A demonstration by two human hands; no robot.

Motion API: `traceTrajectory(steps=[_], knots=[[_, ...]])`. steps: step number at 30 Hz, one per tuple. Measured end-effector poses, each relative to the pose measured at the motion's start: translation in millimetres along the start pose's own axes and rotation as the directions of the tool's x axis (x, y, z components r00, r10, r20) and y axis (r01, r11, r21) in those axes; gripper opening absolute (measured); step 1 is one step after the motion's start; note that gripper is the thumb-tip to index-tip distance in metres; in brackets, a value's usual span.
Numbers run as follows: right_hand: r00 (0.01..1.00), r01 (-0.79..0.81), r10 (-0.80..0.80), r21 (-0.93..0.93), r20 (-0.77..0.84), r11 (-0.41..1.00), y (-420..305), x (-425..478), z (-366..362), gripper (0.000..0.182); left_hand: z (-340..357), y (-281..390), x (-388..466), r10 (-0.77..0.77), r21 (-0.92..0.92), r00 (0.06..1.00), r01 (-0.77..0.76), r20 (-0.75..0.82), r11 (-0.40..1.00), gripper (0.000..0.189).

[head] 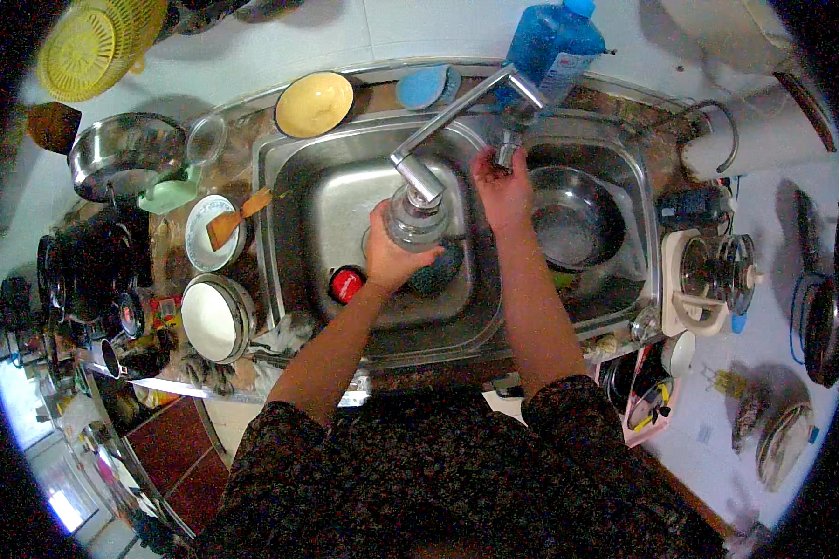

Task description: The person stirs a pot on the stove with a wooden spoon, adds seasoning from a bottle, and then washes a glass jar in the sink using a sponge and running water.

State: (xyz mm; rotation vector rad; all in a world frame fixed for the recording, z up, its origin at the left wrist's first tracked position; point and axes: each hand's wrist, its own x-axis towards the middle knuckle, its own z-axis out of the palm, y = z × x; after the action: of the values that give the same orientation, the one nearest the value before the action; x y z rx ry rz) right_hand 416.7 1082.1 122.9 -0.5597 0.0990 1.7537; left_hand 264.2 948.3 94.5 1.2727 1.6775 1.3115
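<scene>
My left hand point(390, 257) grips a clear glass jar point(417, 229) over the left basin point(300, 209) of a steel double sink. The jar's mouth sits directly beneath the spout end of the chrome faucet point(454, 108). Whether water runs into it, I cannot tell. My right hand point(505, 192) has its fingers around the metal faucet handle point(508, 148), between the basins. A red-topped round lid point(347, 284) lies on the left basin's floor. Partly behind my left hand is a dark round scouring pad point(439, 269). In the right basin rests a metal pan point(572, 218).
Behind the sink stand a yellow bowl point(314, 105), blue sponges point(423, 86) and a blue jug point(556, 42). Leftward are a steel pot point(122, 157), a plate point(199, 230) with a wooden spatula point(227, 225), and stacked bowls point(210, 319). A blender-like appliance point(699, 283) sits right.
</scene>
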Motion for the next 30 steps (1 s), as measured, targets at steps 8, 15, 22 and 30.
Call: traceTrajectory(steps=[8,15,22,30], knots=[[0.967,-0.039,0.002,-0.141,-0.254,0.989,-6,-1,27,0.029,-18,17,-11,-0.110,0.161,0.992,0.118,-0.058,0.980,0.095],[0.956,-0.149,0.089,-0.203,-0.278,0.968,-10,-3,27,0.031,-38,17,-33,-0.323,-0.126,0.946,0.316,-0.037,0.940,0.093],[0.990,-0.060,0.139,-0.887,0.004,0.458,47,-96,-19,0.025,-54,4,-66,-0.413,-0.230,0.907,0.419,0.076,0.878,0.088],[0.745,0.639,0.448,-0.722,0.494,-0.267,66,-120,9,0.016,-69,45,-67,-0.327,0.221,0.945,0.315,0.016,0.923,0.090]])
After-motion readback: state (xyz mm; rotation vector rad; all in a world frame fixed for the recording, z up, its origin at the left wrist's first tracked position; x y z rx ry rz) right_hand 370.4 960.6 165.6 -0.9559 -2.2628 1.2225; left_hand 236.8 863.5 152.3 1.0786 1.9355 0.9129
